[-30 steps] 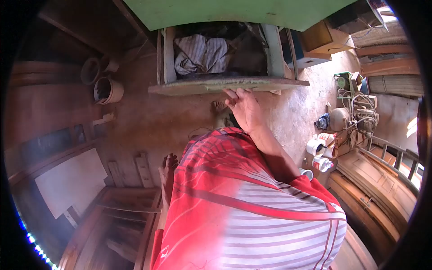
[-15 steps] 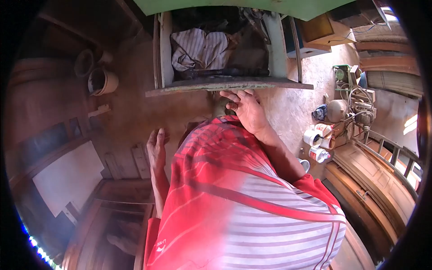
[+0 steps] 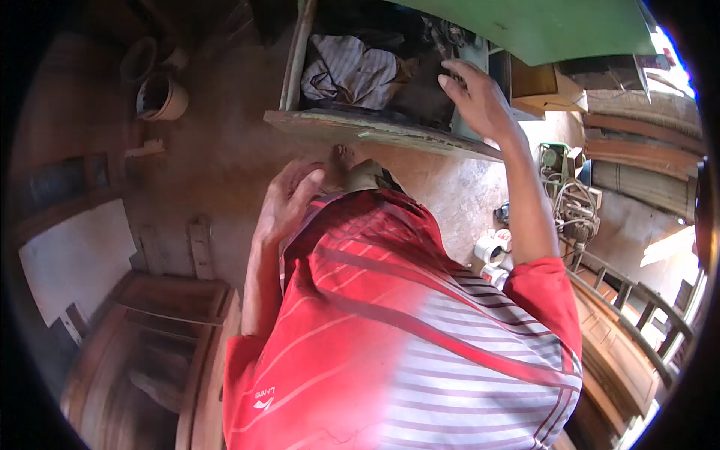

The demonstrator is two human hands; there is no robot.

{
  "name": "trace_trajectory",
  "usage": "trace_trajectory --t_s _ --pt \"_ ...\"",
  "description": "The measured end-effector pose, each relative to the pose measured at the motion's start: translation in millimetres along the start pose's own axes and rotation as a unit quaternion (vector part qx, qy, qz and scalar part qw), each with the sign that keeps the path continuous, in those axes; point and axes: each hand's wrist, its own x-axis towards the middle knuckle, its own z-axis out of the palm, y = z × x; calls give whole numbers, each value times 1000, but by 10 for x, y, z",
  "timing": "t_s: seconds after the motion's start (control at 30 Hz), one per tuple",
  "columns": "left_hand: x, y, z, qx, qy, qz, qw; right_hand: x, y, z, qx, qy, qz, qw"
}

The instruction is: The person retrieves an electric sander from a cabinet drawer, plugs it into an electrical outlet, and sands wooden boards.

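Note:
An open drawer [image 3: 390, 129] juts out under a green tabletop [image 3: 540, 30]. Inside it lies a crumpled striped cloth [image 3: 349, 71], with dark metal items [image 3: 442, 34] at the back right. My right hand [image 3: 480, 97] is over the drawer's right side, thumb and fingers apart, holding nothing that I can see. Whether its fingertips touch anything inside cannot be made out. My left hand [image 3: 289, 195] hovers by my waist, below the drawer's front left, with thumb and fingers slightly apart and nothing visible in it.
Buckets [image 3: 161, 97] stand on the floor at the left. A wooden cabinet frame [image 3: 165, 300] is at the lower left. To the right are a compressor-like machine [image 3: 577, 202], white tubs [image 3: 489, 249] and stacked wooden panels [image 3: 615, 341].
My right hand has moved from the drawer's front edge up and right, over its inside. My left hand has come up nearer the drawer. The view has turned slightly.

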Motion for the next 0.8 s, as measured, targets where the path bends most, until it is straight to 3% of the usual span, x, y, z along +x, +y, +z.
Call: trace_trajectory --t_s 0.13,0.2,0.37,0.8 --pt "90 133 301 -14 -72 49 996 762 647 383 -139 5 -112 984" --pt "157 175 362 6 -93 44 995 1040 675 456 -195 69 -5 978" --pt "159 159 482 -11 -110 63 992 1706 1049 397 -320 62 8 945" --pt "167 164 795 -186 -36 -2 982 2363 1549 309 -131 106 14 986"
